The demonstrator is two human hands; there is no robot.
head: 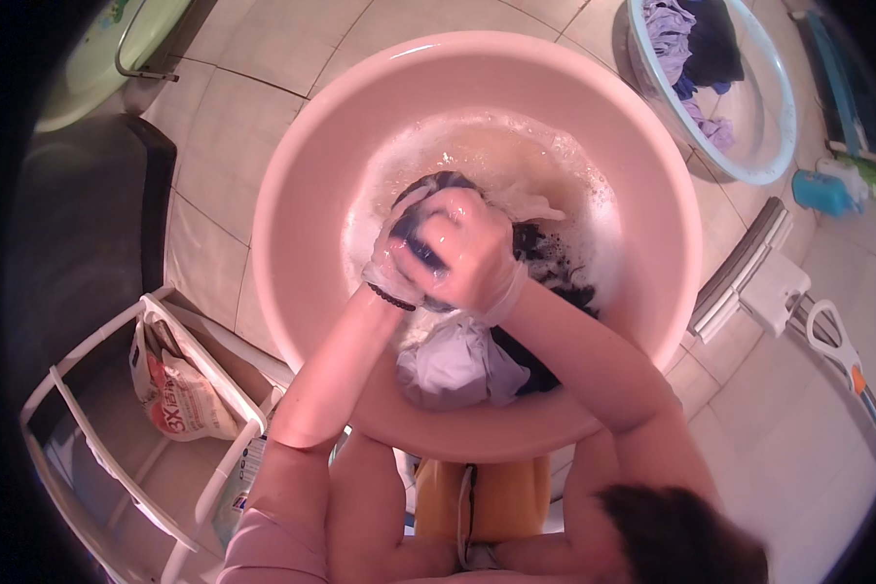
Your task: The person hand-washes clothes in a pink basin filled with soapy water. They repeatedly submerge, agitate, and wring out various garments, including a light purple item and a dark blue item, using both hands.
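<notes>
Over a large pink basin (482,62) of soapy water (474,150), my two hands press together around a wet dark cloth (438,182). Both wear thin clear gloves. My left hand (394,255), with a dark beaded bracelet (392,296) at its wrist, is partly hidden behind the cloth and the other hand. My right hand (478,248) lies over the cloth with its fingers curled. A bunched pale lilac cloth (445,361) rests against the basin's near wall. Black fabric (529,361) lies beside it, partly under my right forearm, and more shows in the suds.
A clear tub with a blue rim (785,109) holds lilac and dark clothes at the upper right. Right of the basin lies a flat squeeze mop (774,292), near a blue bottle (821,193). A white rack (204,365) with a printed bag (182,398) stands left.
</notes>
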